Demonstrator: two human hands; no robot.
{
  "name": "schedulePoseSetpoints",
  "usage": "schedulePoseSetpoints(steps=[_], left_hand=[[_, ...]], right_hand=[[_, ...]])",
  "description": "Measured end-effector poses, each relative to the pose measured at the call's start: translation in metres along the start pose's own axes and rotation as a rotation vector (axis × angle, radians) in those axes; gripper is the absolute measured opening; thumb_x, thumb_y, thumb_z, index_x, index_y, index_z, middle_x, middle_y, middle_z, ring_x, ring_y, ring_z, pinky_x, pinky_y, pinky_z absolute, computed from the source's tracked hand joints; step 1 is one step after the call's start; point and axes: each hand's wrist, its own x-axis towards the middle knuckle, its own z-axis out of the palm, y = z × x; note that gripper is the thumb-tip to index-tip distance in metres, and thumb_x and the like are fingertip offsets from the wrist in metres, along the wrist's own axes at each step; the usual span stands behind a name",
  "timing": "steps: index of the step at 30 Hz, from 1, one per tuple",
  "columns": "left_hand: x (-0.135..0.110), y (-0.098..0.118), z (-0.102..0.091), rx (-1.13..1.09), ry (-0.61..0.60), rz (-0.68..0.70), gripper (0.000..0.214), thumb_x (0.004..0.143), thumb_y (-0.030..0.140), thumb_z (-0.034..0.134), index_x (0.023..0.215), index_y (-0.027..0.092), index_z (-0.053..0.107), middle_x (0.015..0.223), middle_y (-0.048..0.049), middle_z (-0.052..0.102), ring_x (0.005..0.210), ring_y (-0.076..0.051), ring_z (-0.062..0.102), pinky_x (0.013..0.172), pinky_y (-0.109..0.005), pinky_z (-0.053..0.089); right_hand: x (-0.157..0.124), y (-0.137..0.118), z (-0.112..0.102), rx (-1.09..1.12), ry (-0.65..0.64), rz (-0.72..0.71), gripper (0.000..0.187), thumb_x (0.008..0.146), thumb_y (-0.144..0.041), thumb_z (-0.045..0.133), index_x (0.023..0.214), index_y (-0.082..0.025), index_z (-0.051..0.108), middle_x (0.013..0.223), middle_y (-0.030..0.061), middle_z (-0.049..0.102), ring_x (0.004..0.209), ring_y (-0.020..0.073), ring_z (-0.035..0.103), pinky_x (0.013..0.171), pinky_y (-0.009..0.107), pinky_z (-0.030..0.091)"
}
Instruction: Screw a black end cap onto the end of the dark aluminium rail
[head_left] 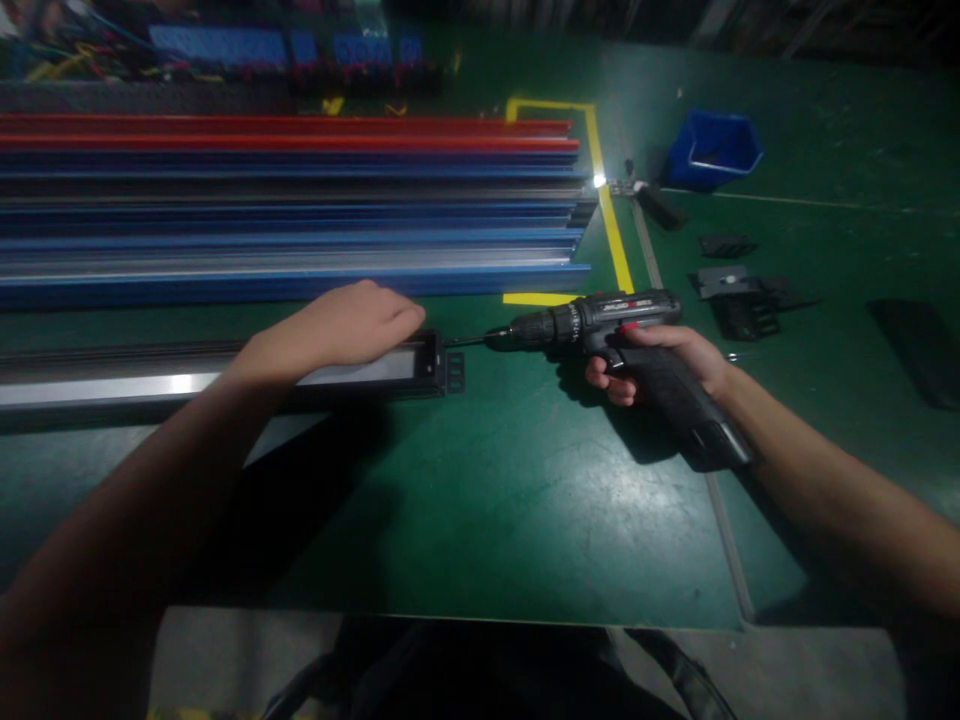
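Note:
My right hand (694,355) is wrapped round the handle of a black cordless drill (626,310), which points left. Its long bit (469,341) reaches the black end cap (431,362) of a long metal profile (360,372); whether the tip sits in a screw is too small to tell. Over the profile, close to that end, my left hand (352,320) is closed, gripping the far edge with its fingers partly hidden. A small slotted tab (455,372) sticks out from the cap.
Behind the profile lie red profiles (450,133) and blue profiles (450,280) in a row. Yellow tape (616,240) marks the green table (480,500). Black brackets (739,300), a blue bin (712,150) and a dark flat object (919,350) are on the right.

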Motion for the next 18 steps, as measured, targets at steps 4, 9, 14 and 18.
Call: schedulePoseSetpoints(steps=[4,9,14,18], left_hand=[[0.0012,-0.0030,0.0010,-0.002,-0.023,-0.007,0.055,0.101,0.049,0.031,0.082,0.023,0.075,0.083,-0.0054,0.074,0.073,-0.022,0.062,0.069,-0.034,0.041],[0.0019,-0.0051,0.0017,0.016,-0.025,0.014,0.055,0.103,0.048,0.029,0.083,0.023,0.074,0.086,-0.0051,0.075,0.073,-0.020,0.063,0.068,-0.032,0.041],[0.0009,-0.0032,0.0008,0.014,-0.020,0.018,0.051,0.102,0.045,0.032,0.082,0.023,0.073,0.083,-0.0050,0.073,0.071,-0.020,0.061,0.066,-0.032,0.040],[0.0006,-0.0021,0.0002,0.003,-0.008,0.020,0.048,0.101,0.044,0.034,0.083,0.023,0.073,0.086,-0.0049,0.075,0.073,-0.020,0.063,0.068,-0.032,0.041]], right_hand=[[-0.0001,0.0001,-0.0012,-0.002,0.004,0.005,0.042,0.099,-0.037,0.068,0.127,-0.006,0.058,0.109,0.0178,0.075,0.083,0.0191,0.074,0.080,0.032,0.064],[0.0013,-0.0003,-0.0023,-0.025,-0.028,-0.002,0.042,0.100,-0.039,0.067,0.124,-0.005,0.061,0.109,0.0184,0.075,0.084,0.0195,0.074,0.081,0.032,0.064],[0.0009,-0.0003,-0.0020,-0.034,-0.014,-0.009,0.042,0.101,-0.039,0.067,0.126,-0.006,0.060,0.110,0.0175,0.075,0.084,0.0195,0.074,0.081,0.032,0.064],[0.0005,-0.0004,-0.0030,-0.048,0.002,-0.003,0.041,0.101,-0.042,0.066,0.122,-0.007,0.062,0.109,0.0172,0.075,0.082,0.0195,0.073,0.080,0.032,0.064]])
